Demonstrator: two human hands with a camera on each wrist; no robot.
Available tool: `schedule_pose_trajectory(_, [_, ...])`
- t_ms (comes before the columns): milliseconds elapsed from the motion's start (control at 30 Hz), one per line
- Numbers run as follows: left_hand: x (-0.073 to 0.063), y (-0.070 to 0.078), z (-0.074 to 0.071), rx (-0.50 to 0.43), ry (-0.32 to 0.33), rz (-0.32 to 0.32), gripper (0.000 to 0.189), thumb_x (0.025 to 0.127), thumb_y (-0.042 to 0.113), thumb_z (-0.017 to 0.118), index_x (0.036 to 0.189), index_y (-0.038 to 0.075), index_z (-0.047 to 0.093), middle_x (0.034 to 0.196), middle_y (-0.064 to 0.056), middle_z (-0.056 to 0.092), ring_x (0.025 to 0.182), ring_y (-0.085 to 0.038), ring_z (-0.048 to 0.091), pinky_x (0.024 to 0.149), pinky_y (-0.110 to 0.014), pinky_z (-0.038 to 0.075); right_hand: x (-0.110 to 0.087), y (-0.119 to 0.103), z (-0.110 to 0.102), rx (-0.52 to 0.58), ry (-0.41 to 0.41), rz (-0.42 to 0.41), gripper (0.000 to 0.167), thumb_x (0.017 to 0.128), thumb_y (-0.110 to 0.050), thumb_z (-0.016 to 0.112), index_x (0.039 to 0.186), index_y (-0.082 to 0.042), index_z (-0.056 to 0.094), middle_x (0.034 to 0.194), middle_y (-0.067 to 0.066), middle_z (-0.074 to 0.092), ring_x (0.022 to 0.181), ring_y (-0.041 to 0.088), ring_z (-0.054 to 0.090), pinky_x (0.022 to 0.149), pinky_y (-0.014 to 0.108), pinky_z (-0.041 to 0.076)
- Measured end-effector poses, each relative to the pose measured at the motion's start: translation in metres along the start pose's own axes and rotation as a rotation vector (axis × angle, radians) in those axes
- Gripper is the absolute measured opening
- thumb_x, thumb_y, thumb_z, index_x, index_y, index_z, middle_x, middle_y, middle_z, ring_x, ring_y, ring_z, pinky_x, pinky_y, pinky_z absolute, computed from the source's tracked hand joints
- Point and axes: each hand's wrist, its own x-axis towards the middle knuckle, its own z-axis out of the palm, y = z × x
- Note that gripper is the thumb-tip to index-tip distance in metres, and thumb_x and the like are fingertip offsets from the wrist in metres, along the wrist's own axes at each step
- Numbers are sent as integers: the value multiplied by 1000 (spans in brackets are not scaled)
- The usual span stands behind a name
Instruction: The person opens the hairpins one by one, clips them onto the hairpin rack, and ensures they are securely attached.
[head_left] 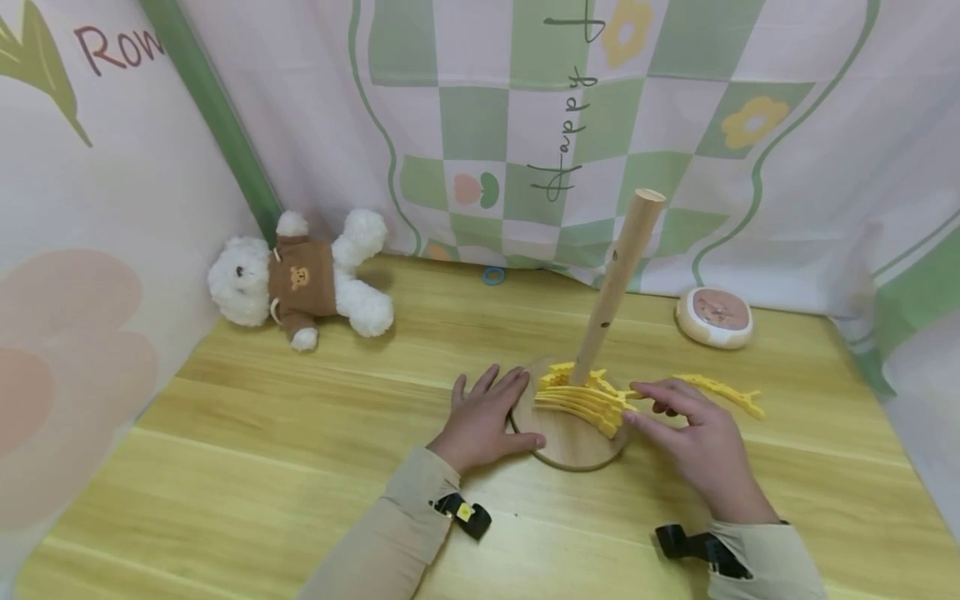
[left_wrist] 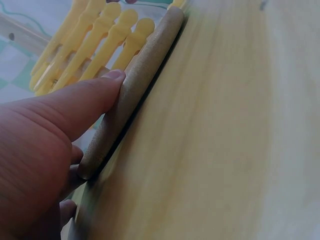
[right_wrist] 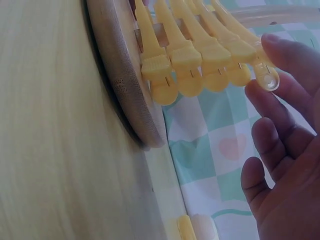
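Note:
A round wooden base (head_left: pixel 573 450) carries an upright wooden post (head_left: pixel 619 279) with small holes. Several curved yellow plastic strips (head_left: pixel 581 404) with rounded ends are stacked around the post's foot. My left hand (head_left: pixel 480 425) rests against the base's left side, fingers spread; in the left wrist view its thumb (left_wrist: pixel 95 97) lies on the base's rim. Between thumb and index finger, my right hand (head_left: pixel 693 437) pinches the end of the topmost yellow strip (right_wrist: pixel 265 75). The other fingers of that hand are loosely bent.
Behind my right hand lies another yellow strip (head_left: pixel 723 387) on the wooden table (head_left: pixel 300 492). A white plush bear (head_left: pixel 303 279) in a brown top lies at the back left. A small blue ring (head_left: pixel 493 275) and a rounded pink-and-cream object (head_left: pixel 716 317) sit near the curtain (head_left: pixel 472 125).

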Motion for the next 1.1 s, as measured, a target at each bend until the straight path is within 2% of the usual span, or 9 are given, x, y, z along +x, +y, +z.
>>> schedule_pose_trajectory(300, [0,0,-1,-1,4,0,95,87,65,65,160,18,28,165,4,25,154,-27,13,117,-65,1,2,-2,5,26,-11,4,29,85,-18,82,113,-11,76,104,-3,67,91,11,53,79,22,42])
schedule_pose_trajectory(467, [0,0,0,1,-1,-2,95,87,66,65,160,19,28,165,4,25,154,-27,13,117,-65,1,2,-1,8,44,16,-18,29,83,-13,83,111,-8,76,105,-1,67,92,9,55,81,19,42])
schedule_pose_trajectory(667, [0,0,0,0,-1,-1,95,87,66,65,160,18,28,165,4,25,154,-27,13,117,-65,1,2,-3,11,44,7,-26,29,85,-13,81,112,-5,75,106,2,67,95,5,53,81,21,42])
schedule_pose_trajectory(833, [0,-2,1,3,3,0,95,87,66,65,160,18,28,165,4,25,154,-27,13,117,-65,1,2,-4,12,36,3,-18,31,87,-15,79,116,-6,73,109,0,67,97,2,51,81,25,42])
schedule_pose_trajectory(1100, [-1,-1,1,-5,9,6,96,86,66,65,160,19,28,165,4,25,154,-28,14,117,-65,1,1,-4,10,44,-14,-3,36,90,-18,77,124,-7,71,116,1,68,99,1,54,83,21,42])
